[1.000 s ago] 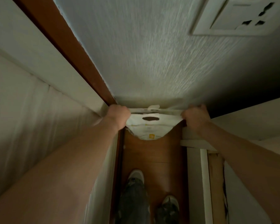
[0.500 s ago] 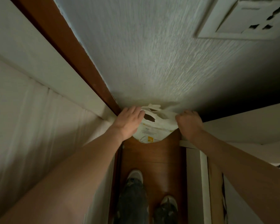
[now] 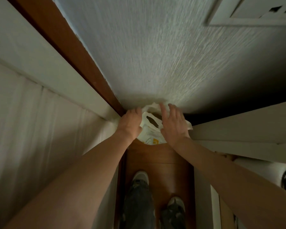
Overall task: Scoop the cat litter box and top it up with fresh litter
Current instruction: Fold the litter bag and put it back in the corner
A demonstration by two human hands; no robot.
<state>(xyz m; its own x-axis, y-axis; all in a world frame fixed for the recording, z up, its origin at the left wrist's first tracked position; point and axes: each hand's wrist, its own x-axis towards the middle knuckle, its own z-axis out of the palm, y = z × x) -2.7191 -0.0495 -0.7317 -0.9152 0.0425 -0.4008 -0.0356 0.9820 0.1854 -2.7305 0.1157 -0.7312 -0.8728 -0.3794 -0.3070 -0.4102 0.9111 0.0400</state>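
A white litter bag [image 3: 149, 135] with a dark handle cut-out and a small yellow mark stands on the wooden floor against the wall, in a narrow gap. Its top is crumpled inward. My left hand [image 3: 130, 123] grips the bag's upper left edge with curled fingers. My right hand [image 3: 173, 123] lies over the upper right part of the bag with fingers stretched out, pressing on the folded top. The lower part of the bag is hidden behind my hands. No litter box or scoop is in view.
A textured white wall [image 3: 163, 60] rises behind the bag, with a socket plate [image 3: 254, 12] at top right. A brown door frame [image 3: 64, 52] runs along the left. A white panel [image 3: 238, 128] closes the right side. My shoes [image 3: 139, 177] stand on the floor [image 3: 158, 161].
My hands have come closer together and the bag's stretched top has crumpled inward. My right hand let go of the corner and now lies flat over the top; my left hand grips again.
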